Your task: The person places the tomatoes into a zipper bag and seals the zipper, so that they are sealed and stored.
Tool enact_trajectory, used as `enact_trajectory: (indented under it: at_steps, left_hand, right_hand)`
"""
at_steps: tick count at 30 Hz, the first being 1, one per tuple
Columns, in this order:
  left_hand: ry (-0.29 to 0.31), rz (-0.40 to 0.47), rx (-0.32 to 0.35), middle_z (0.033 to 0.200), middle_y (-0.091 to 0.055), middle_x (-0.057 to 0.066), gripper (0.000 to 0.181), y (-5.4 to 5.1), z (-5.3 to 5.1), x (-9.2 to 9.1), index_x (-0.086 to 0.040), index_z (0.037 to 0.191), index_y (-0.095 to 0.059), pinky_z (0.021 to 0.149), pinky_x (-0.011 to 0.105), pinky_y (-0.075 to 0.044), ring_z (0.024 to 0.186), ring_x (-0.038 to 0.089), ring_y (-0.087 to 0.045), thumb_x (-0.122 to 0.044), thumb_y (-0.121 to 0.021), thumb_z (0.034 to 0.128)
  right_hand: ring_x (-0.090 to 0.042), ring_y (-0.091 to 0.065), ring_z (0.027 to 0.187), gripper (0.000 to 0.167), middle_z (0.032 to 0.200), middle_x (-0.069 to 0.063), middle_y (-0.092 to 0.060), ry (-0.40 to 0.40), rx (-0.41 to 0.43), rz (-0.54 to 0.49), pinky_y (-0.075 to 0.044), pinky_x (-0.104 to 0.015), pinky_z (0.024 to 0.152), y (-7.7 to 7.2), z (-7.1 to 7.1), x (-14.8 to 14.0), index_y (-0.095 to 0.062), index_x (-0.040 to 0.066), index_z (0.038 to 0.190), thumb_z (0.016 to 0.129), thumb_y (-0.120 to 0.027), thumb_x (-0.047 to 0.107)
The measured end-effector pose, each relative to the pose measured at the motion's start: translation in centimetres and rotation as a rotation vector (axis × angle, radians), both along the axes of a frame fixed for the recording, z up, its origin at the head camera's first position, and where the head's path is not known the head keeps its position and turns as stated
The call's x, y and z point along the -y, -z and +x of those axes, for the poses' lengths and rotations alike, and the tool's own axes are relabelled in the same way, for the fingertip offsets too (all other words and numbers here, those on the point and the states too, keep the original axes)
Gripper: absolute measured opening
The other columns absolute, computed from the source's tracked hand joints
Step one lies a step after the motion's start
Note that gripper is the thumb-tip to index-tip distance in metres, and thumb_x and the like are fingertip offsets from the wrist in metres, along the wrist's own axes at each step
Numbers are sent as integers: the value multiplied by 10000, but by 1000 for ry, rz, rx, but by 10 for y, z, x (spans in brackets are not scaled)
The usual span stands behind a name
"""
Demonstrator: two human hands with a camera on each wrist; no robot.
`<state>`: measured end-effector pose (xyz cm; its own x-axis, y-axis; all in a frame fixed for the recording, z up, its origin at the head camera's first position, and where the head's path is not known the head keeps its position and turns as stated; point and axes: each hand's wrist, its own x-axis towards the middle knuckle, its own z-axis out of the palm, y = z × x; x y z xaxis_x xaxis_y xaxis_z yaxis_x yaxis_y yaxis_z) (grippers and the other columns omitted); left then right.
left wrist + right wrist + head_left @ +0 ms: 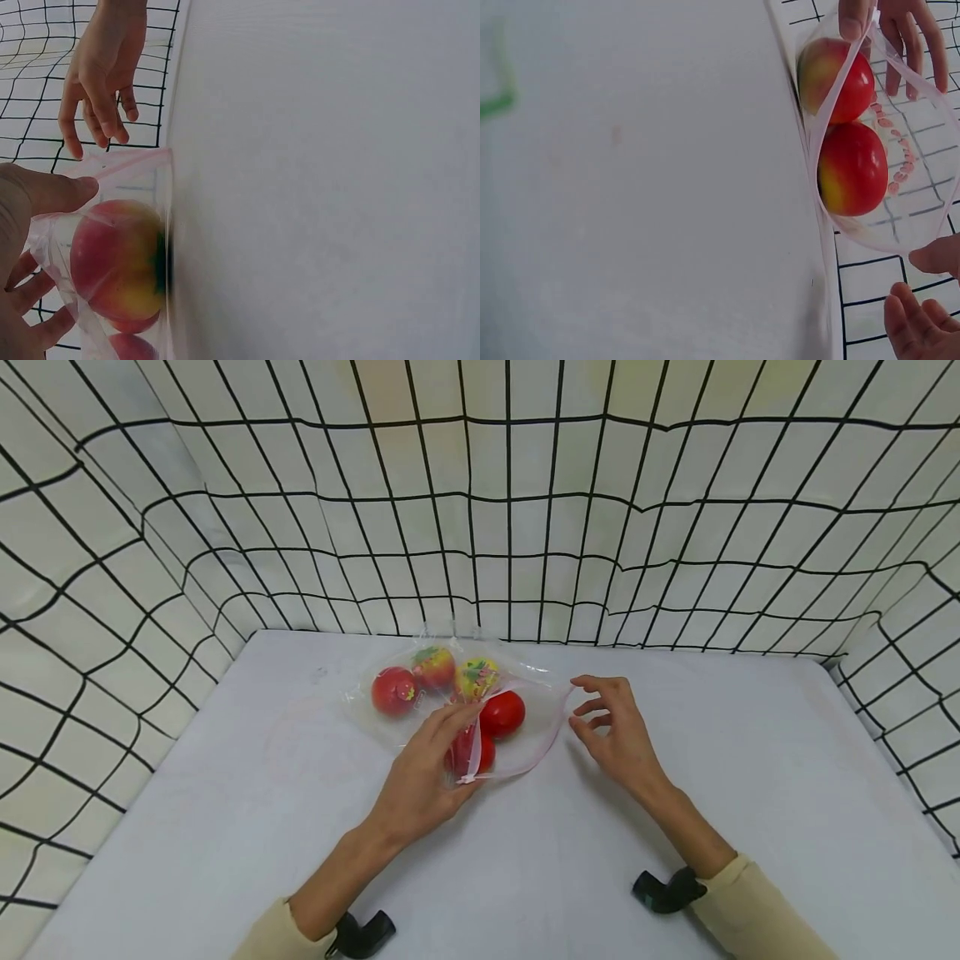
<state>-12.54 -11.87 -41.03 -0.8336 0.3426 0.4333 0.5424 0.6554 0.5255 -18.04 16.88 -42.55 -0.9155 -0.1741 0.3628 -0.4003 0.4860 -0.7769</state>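
A clear zip bag (536, 747) with a pink zip edge lies on the table, its mouth spread towards the right. Two shiny red-and-yellow, apple-like fruits (853, 169) sit just inside the mouth. My left hand (423, 777) grips the near left side of the mouth by the white zip slider (467, 778), thumb on one face and fingers on the other. My right hand (618, 735) is at the mouth's right edge, fingers loosely bent and thumb apart from them. In the right wrist view its thumb (936, 256) touches the pink edge.
Further left, more fruits (393, 691) show through printed clear plastic; I cannot tell if it is the same bag. A white table (750, 760) lies underneath. Black netting (510, 527) rises behind and at both sides. Black wrist mounts (663, 892) sit on both wrists.
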Motion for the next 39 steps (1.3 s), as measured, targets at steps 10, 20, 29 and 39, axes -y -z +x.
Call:
enact_trajectory:
  at_steps: [10, 20, 29, 39]
  left_hand:
    - [-64, 0, -46, 1454, -563, 25, 981, 1, 1, 2, -205, 1523, -504, 988, 393, -619, 1367, 187, -536, -216, -992, 672]
    - [-115, 30, -70, 1345, -597, 40, 845, 2, 2, 4, -178, 1438, -592, 962, 377, -628, 1292, 176, -568, -207, -986, 691]
    - [-115, 97, -68, 1310, -639, 37, 732, 1, 4, 6, -143, 1375, -643, 924, 372, -640, 1221, 165, -603, -194, -968, 721]
    - [-72, 156, -119, 1262, -716, 5, 376, 1, 5, 16, -110, 1062, -729, 993, 178, -568, 1217, 155, -650, -142, -939, 751]
  right_hand:
    - [-273, -709, 1069, 514, 1227, -137, -661, -67, 37, 65, -598, -285, 840, 2, -7, -1, -605, 162, 1407, 942, -704, -33]
    - [-266, -723, 1065, 328, 1195, -70, -730, -18, 17, 101, -625, -431, 851, 0, -17, -1, -708, 107, 1203, 908, -755, -29]
    - [-219, -728, 955, 215, 1073, -56, -779, 18, -19, 155, -630, -367, 807, -3, -22, -1, -765, 105, 1061, 868, -819, 27]
    - [-188, -679, 943, 165, 1019, -49, -749, 64, 39, 123, -548, -171, 769, -4, -22, -10, -788, 121, 1034, 884, -814, 58]
